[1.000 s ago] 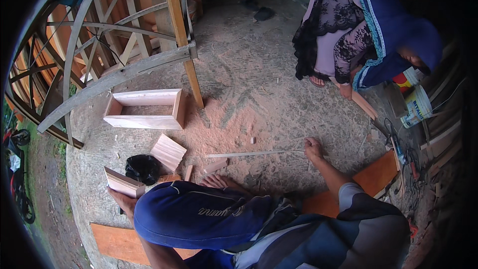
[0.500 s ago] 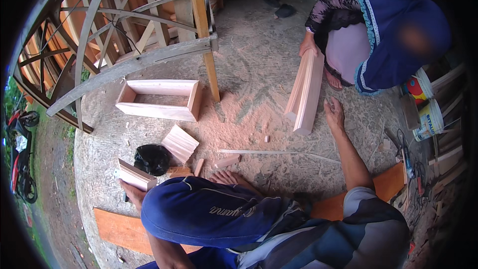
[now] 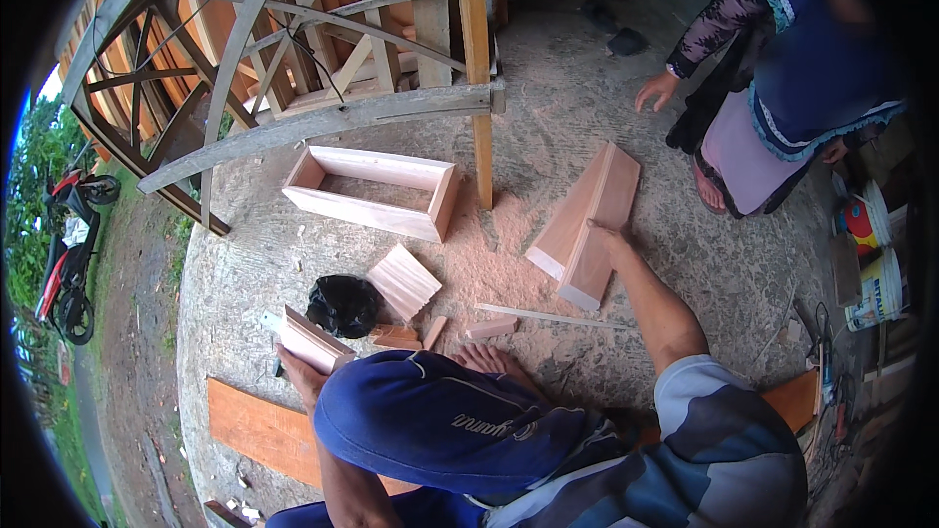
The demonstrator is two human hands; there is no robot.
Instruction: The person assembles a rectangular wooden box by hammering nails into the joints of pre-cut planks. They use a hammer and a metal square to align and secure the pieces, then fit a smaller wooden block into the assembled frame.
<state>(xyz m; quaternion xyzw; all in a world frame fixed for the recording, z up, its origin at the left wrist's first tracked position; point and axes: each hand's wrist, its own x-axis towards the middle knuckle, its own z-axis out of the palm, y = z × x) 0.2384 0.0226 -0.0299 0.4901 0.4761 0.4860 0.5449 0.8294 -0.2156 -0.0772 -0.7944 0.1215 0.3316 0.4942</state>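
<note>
Your right hand (image 3: 614, 244) lays its fingers over 1 of 2 pale boards (image 3: 583, 256), grip indeterminable; your left hand (image 3: 301, 372) clasps pale wood (image 3: 315, 338).

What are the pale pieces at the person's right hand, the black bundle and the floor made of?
Pale pieces: apparently bare wood, matt and lightly streaked. Black bundle: probably thin plastic, judging by its shiny creases. Floor: likely rough, unpainted concrete, being grey and mottled, though stone is possible.
</note>
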